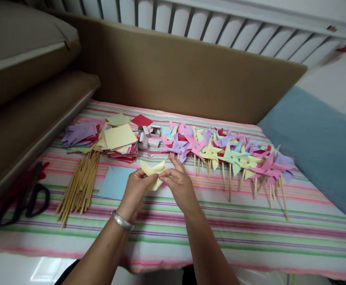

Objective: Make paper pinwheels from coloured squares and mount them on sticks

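Observation:
A pale yellow paper pinwheel point(153, 169), its corners bent inward, is held above the striped cloth. My left hand point(138, 186) grips it from the left, thumb on top of the paper. From the right, my right hand point(177, 181) pinches at the pinwheel's middle with thumb and forefinger; whether a small pin is between them I cannot make out. A light blue paper square point(115, 183) lies flat just left of my left hand. Beyond my hands, several tiny metal pins point(150, 156) rest on the cloth near small white boxes point(149, 138).
Finished pinwheels on sticks point(232, 154) spread across the right side. Left of my hands lie a bundle of wooden sticks point(79, 186), stacked coloured paper point(121, 138), lilac paper pieces point(79, 133) and black-handled scissors point(23, 204). A brown board point(185, 75) stands along the back.

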`<state>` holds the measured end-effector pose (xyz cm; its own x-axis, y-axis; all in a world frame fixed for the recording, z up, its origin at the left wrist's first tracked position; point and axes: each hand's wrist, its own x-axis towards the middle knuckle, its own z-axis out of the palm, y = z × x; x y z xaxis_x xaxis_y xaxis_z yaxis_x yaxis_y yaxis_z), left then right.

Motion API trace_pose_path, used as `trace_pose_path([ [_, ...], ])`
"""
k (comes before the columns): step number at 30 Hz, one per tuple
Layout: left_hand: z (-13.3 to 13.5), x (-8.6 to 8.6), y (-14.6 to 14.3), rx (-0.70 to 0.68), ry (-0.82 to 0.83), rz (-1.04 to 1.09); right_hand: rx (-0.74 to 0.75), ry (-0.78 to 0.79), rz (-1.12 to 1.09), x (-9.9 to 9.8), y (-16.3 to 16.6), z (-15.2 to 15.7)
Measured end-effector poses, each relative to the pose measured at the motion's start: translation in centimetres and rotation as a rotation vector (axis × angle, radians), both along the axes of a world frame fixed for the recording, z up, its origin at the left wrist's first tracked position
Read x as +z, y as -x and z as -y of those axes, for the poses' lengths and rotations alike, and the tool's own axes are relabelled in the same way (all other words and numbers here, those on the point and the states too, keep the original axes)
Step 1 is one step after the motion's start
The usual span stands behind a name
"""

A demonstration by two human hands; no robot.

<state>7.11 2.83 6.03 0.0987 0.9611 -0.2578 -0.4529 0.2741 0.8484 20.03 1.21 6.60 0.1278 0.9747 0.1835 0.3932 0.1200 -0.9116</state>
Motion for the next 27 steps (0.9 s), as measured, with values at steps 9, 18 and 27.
trace_pose_path([
  [9, -0.02, 0.07, 0.02, 0.004, 0.003, -0.015, -0.011, -0.042, 0.027, 0.00, 0.05, 0.03],
  [18, -0.03, -0.08, -0.15, -0.015, -0.026, -0.029, 0.014, -0.023, 0.012, 0.16, -0.18, 0.18],
  [27, -0.15, 0.29, 0.23, -0.101, -0.010, -0.039, 0.024, 0.068, -0.095, 0.11, -0.49, 0.14],
])
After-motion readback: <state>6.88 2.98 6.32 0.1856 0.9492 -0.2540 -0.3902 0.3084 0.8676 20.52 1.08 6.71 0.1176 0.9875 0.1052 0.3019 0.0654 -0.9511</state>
